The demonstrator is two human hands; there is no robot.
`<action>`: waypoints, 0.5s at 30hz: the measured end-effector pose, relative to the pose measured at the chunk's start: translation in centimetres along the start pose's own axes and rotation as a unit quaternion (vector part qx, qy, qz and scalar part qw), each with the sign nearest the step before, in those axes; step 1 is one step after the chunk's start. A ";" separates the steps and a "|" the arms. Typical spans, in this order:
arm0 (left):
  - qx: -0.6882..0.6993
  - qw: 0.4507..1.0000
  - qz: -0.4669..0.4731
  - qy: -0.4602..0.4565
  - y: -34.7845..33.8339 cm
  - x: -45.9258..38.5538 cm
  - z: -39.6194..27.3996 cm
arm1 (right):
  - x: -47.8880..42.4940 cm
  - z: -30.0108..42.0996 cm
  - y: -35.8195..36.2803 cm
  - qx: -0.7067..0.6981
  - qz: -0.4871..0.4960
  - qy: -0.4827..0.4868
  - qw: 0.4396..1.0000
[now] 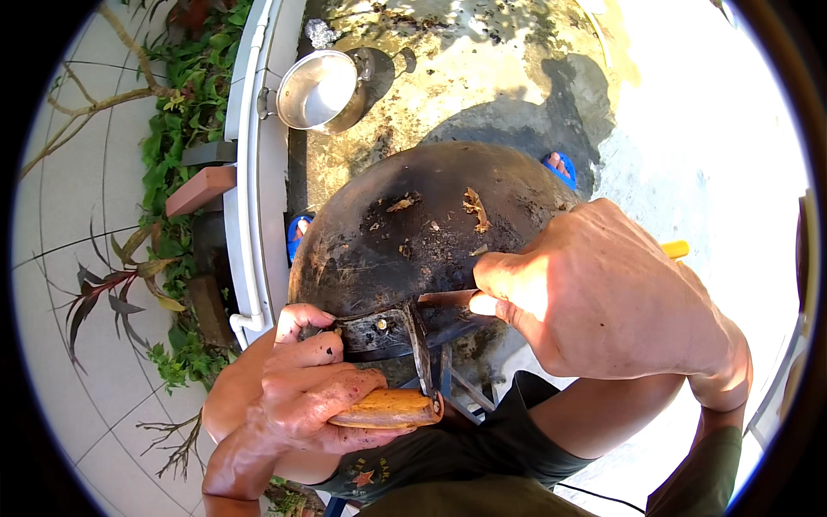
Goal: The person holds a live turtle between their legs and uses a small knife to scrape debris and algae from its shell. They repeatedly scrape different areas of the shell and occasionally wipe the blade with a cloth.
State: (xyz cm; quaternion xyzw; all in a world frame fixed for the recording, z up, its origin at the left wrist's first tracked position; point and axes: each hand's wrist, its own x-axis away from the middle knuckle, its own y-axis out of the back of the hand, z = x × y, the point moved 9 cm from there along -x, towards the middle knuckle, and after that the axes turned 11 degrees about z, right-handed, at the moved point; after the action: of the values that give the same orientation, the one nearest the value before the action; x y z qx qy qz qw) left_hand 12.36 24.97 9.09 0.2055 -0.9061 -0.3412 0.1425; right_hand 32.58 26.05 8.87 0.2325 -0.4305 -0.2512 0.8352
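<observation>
A large blackened wok (413, 213) rests in front of my lap with its rounded, crusted underside up. My left hand (310, 381) grips its wooden handle (387, 408), thumb and forefinger against the metal bracket (378, 329) at the rim. In my right hand (594, 304) is a metal blade (446, 298), its end close to the bracket's arm and low over the wok. A yellow end (675, 249) shows behind that hand, probably the same tool's handle; the fist hides the rest. Loose brown flakes (476, 210) lie on the wok.
An empty two-handled metal pot (320, 90) stands at upper left, with crumpled foil (321, 33) beyond. Along the left run a low white wall with a pipe (249, 161) and a planted bed (187, 116). My feet wear blue sandals (561, 169). A metal stool frame (468, 388) shows below the wok.
</observation>
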 end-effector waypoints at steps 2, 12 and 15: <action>0.010 1.000 0.001 -0.028 0.2 -0.2 -0.1 | 0.8 0.6 0.1 0.020 0.021 0.017 0.999; 0.019 1.000 -0.010 -0.008 0.3 -0.2 -0.2 | 0.5 -0.2 1.2 0.098 -0.105 0.015 0.990; 0.029 1.000 -0.003 -0.004 0.1 -0.3 -0.1 | 0.7 0.1 0.6 0.056 -0.104 0.044 0.992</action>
State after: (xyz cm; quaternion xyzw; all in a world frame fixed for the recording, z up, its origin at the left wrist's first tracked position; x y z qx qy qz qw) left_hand 12.64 25.11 9.21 0.2114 -0.9154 -0.3162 0.1322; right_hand 32.98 26.05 9.68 0.3333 -0.3801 -0.3015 0.8084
